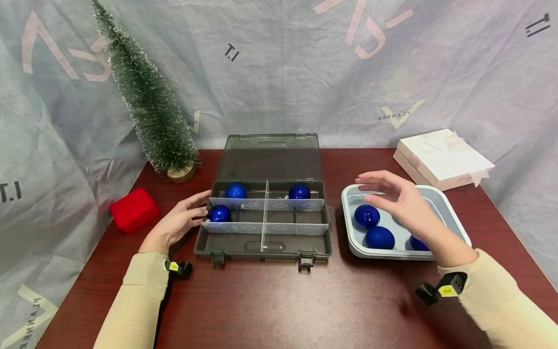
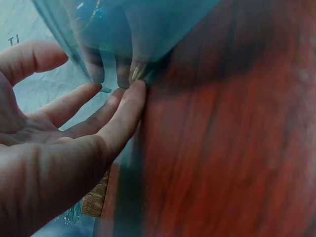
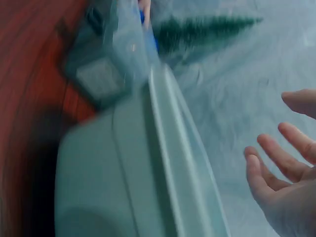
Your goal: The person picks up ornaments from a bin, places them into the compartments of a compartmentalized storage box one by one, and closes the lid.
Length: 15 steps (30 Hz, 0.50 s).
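A grey translucent divided case [image 1: 296, 242] lies with its lid raised at the back. Blue balls sit in it: a glittery one [image 1: 236, 191] back left, a shiny one [image 1: 299, 192] back right, another shiny one [image 1: 220, 213] middle left. My left hand [image 1: 179, 223] rests its fingertips on the case's left wall; in the left wrist view its fingers [image 2: 121, 116] are loosely bent against that wall. Over the light grey tub [image 1: 357, 249] hovers my right hand [image 1: 398, 194], fingers spread and holding nothing. Below it lie a shiny ball [image 1: 366, 216], a matte ball [image 1: 380, 237] and a partly hidden one [image 1: 417, 243].
A small frosted Christmas tree [image 1: 152, 106] on a wooden base stands at the back left. Near it is a red box [image 1: 134, 210]. Behind the tub sits a white gift box [image 1: 442, 155] with a ribbon. A printed cloth hangs behind the dark red table [image 1: 279, 305].
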Motion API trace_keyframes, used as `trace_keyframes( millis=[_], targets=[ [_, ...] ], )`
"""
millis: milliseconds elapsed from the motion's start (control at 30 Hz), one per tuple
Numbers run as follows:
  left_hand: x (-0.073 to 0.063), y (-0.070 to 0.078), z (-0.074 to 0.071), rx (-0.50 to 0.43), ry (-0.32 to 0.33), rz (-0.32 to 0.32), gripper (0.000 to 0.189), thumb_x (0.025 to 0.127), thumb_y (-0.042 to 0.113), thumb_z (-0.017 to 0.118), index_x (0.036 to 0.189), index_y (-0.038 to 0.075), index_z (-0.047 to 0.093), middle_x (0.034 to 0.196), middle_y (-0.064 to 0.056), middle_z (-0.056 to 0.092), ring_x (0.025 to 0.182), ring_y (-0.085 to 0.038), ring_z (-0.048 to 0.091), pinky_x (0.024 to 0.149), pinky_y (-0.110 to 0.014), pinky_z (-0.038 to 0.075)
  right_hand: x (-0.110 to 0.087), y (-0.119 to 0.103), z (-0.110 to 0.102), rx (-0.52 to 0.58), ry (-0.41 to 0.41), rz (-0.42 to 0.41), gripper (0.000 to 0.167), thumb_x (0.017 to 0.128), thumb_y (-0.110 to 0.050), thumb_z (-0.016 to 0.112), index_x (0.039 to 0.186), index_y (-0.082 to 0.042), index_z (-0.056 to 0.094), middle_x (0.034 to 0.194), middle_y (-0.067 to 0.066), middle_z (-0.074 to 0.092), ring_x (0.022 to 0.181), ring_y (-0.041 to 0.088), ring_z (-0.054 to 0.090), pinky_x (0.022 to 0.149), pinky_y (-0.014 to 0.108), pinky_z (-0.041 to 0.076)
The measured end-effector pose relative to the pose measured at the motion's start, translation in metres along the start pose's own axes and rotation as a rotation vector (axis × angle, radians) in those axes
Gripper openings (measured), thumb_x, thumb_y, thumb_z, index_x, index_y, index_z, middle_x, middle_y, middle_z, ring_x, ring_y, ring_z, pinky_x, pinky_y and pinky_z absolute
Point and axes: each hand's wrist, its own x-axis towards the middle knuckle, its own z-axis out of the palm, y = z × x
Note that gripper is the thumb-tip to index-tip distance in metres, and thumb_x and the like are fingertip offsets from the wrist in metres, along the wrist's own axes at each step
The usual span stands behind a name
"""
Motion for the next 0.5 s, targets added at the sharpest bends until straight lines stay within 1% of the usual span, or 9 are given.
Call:
trace_keyframes(
  millis=[133, 233, 333, 400, 500],
  targets=[
    [0.001, 0.000, 0.000, -0.006, -0.002, 0.001, 0.064, 0.102, -0.002, 0.046, 0.161, 0.000, 0.022, 0.161, -0.023, 0.024, 0.117, -0.015, 0.049, 0.091, -0.030, 0.048, -0.001, 0.014, -0.015, -0.064, -0.011, 0.140, 0.038, 0.098, -0.011, 0.069, 0.134, 0.000, 0.061, 0.129, 0.013, 0.067, 0.113, 0.014, 0.067, 0.089, 0.017, 0.049],
    [0.001, -0.001, 0.000, -0.005, -0.003, -0.001, 0.064, 0.103, -0.001, 0.046, 0.162, 0.001, 0.022, 0.161, -0.023, 0.023, 0.119, -0.016, 0.048, 0.091, -0.031, 0.047, -0.003, 0.022, -0.022, -0.120, -0.057, 0.240, 0.041, 0.099, -0.019, 0.070, 0.134, -0.001, 0.061, 0.131, 0.017, 0.065, 0.111, 0.008, 0.066, 0.089, 0.014, 0.046],
    [0.001, -0.001, -0.001, 0.002, -0.001, -0.004, 0.064, 0.103, -0.001, 0.046, 0.162, 0.002, 0.023, 0.161, -0.022, 0.024, 0.119, -0.017, 0.047, 0.091, -0.031, 0.046, -0.005, 0.031, -0.026, -0.141, -0.110, 0.311, 0.043, 0.098, -0.022, 0.071, 0.135, -0.002, 0.061, 0.133, 0.019, 0.063, 0.109, 0.000, 0.063, 0.088, 0.013, 0.045],
    [0.000, -0.001, -0.001, 0.007, 0.001, -0.006, 0.063, 0.103, 0.000, 0.047, 0.162, 0.002, 0.023, 0.161, -0.022, 0.024, 0.120, -0.017, 0.046, 0.091, -0.032, 0.046, -0.005, 0.036, -0.026, -0.144, -0.136, 0.330, 0.045, 0.097, -0.020, 0.072, 0.136, 0.001, 0.060, 0.134, 0.022, 0.062, 0.111, 0.006, 0.065, 0.087, 0.014, 0.047],
    [0.001, -0.001, -0.001, 0.008, 0.005, -0.007, 0.063, 0.103, 0.000, 0.047, 0.162, 0.002, 0.024, 0.160, -0.021, 0.025, 0.119, -0.017, 0.046, 0.091, -0.032, 0.046, -0.005, 0.041, -0.024, -0.167, -0.165, 0.346, 0.048, 0.095, -0.020, 0.075, 0.136, 0.001, 0.060, 0.134, 0.022, 0.063, 0.115, 0.021, 0.067, 0.086, 0.015, 0.048]
  ],
)
